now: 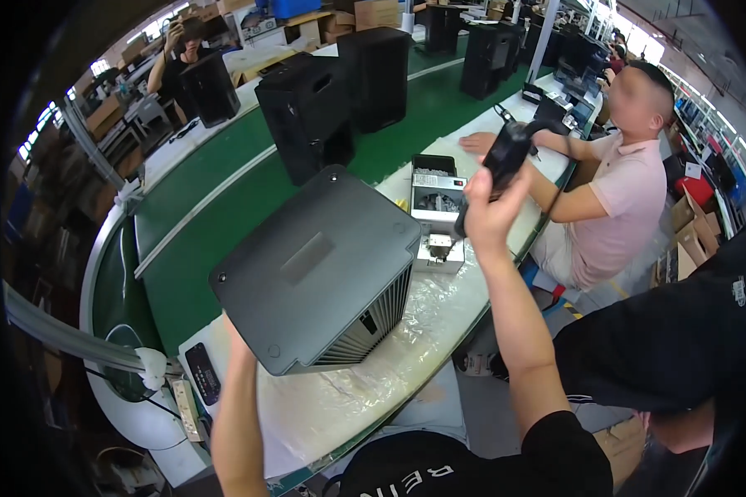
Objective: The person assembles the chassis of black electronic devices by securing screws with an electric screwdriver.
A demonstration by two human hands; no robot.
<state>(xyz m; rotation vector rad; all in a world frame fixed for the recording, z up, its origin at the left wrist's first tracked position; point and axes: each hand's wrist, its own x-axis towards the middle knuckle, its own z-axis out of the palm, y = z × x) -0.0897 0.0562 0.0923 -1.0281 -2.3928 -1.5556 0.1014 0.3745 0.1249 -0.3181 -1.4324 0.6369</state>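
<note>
A large dark grey speaker cabinet [323,257] stands tilted on the plastic-covered worktop in front of me. Its ribbed grille side [369,323] faces toward me and to the right. My left hand [234,333] is at the cabinet's near left edge; its fingers are hidden behind the cabinet. Raised to the right of the cabinet, my right hand [497,203] is closed around a black electric screwdriver [506,156]. Between the cabinet and that hand sit open light-coloured bins [439,186] with small parts, and a small metal component [439,246] lies at their near end.
Several black speakers [307,116] stand along the green conveyor [191,232]. At the right, a co-worker in a pink shirt [630,186] sits by the bench; another person in black [671,331] is nearer. A power strip [186,410] and a metal pole [75,331] are at the left.
</note>
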